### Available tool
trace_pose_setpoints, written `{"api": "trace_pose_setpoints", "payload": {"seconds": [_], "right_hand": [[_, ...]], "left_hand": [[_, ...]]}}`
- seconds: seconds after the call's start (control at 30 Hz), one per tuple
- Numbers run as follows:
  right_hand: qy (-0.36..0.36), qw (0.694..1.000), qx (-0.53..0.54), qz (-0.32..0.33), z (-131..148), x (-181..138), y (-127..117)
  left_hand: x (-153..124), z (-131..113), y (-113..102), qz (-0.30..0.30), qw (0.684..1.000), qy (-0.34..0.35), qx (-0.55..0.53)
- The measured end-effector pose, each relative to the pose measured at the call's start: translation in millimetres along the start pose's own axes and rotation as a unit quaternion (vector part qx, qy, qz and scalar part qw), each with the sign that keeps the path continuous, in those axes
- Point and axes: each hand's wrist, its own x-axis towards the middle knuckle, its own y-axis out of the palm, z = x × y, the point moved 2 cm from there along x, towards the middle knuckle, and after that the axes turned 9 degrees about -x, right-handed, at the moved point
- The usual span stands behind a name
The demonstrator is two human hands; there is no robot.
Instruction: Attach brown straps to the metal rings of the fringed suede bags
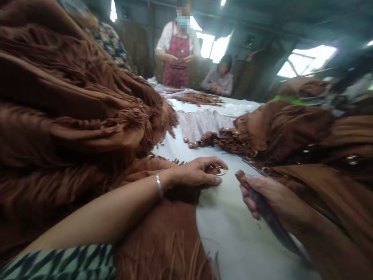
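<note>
Between the thumb and fingers of my left hand [204, 170] is a metal ring [221, 171]. My right hand [258, 190] is closed on a brown leather strap [269, 217]; one end sticks out past the thumb and the rest trails down beneath the forearm. The two hands are a short way apart over the white tabletop [230, 225]. Below my left forearm lies a brown fringed piece [166, 229], its thin strands hanging toward the near edge.
A tall pile of brown fringed pieces [87, 116] rises on the left. More brown pieces [297, 120] are heaped on the right. Farther back lie round metallic-looking pieces [192, 144], clear plastic [201, 122] and brown strips [201, 98]. Several people [179, 58] are beyond the table.
</note>
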Motion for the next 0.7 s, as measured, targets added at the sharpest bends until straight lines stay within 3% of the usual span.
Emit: {"api": "trace_pose_setpoints", "payload": {"seconds": [0.1, 0.23, 0.47, 0.7], "right_hand": [[0.075, 0.993, 0.081, -0.033, -1.4, -5.6, -7.7], [0.057, 0.987, 0.125, -0.084, 3.8, 12.5, 5.6], [0.055, 0.985, 0.142, -0.082, 2.0, 24.3, 26.8], [0.010, 0.992, 0.126, -0.023, 1.2, 27.6, 18.6]], "left_hand": [[0.0, 3.5, -4.6, -0.031, 0.999, -0.009, -0.030], [-7.0, 4.9, -3.2, -0.087, 0.995, -0.009, -0.050], [-6.0, 12.4, 4.4, -0.149, 0.984, 0.056, 0.084], [-11.2, 7.1, 6.7, -0.155, 0.977, 0.094, 0.114]]}}
